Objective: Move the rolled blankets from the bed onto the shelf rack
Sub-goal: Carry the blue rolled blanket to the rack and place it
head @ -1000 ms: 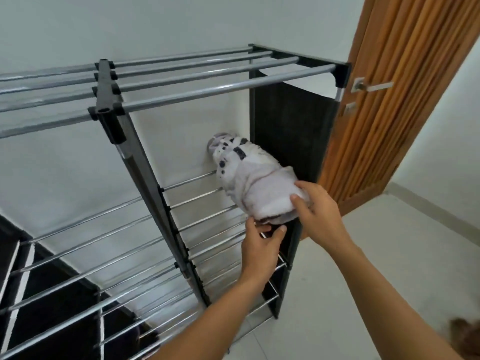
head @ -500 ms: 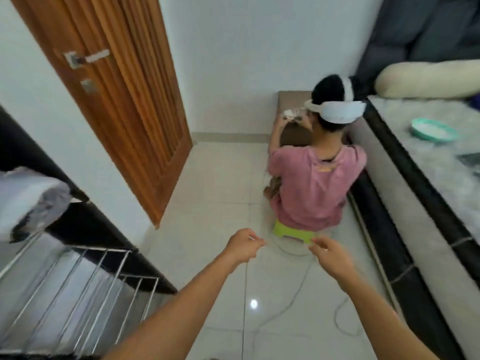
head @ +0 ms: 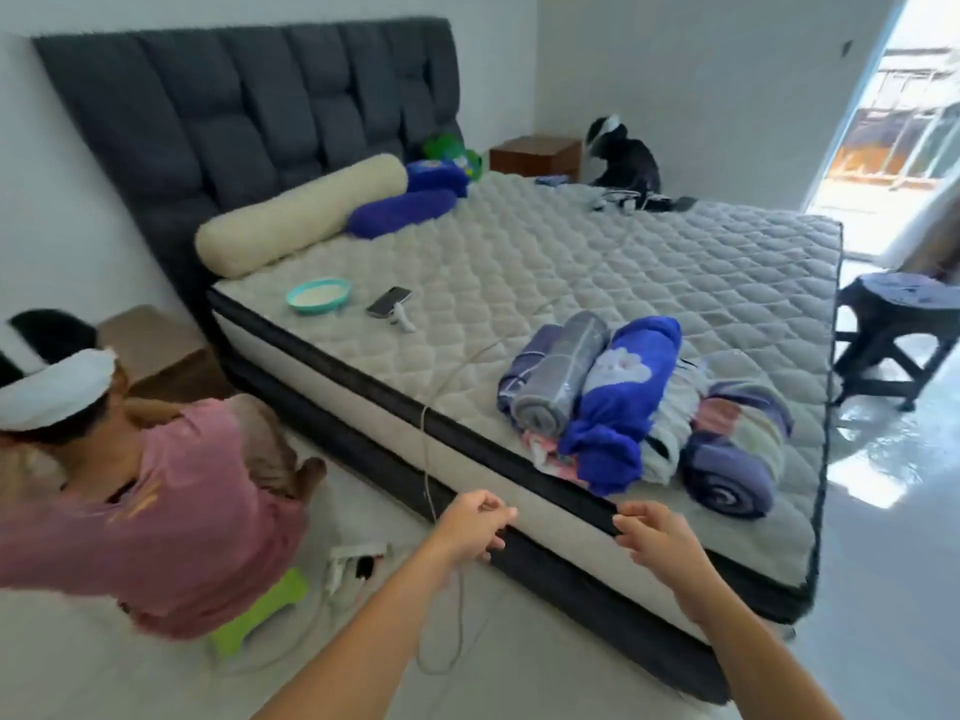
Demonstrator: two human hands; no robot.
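Note:
A pile of rolled blankets lies near the front right corner of the bed (head: 597, 272). A grey roll (head: 558, 379) rests on the left, a bright blue roll (head: 618, 402) in the middle and a purple striped roll (head: 732, 459) on the right, with a white patterned one between them. My left hand (head: 475, 522) and my right hand (head: 657, 535) hover in front of the mattress edge, short of the pile. Both hold nothing, fingers loosely curled. The shelf rack is out of view.
A person in a pink shirt (head: 156, 506) sits on a green stool (head: 260, 613) at the left. A cable (head: 426, 459) and power strip (head: 358, 558) lie on the floor. A teal bowl (head: 318, 295), a phone (head: 388, 301) and bolsters rest on the bed. A dark stool (head: 893, 330) stands at the right.
A second ago both hands set a white spotted roll on the rack. I have since turned past the door and the seated person to face the bed, hands empty.

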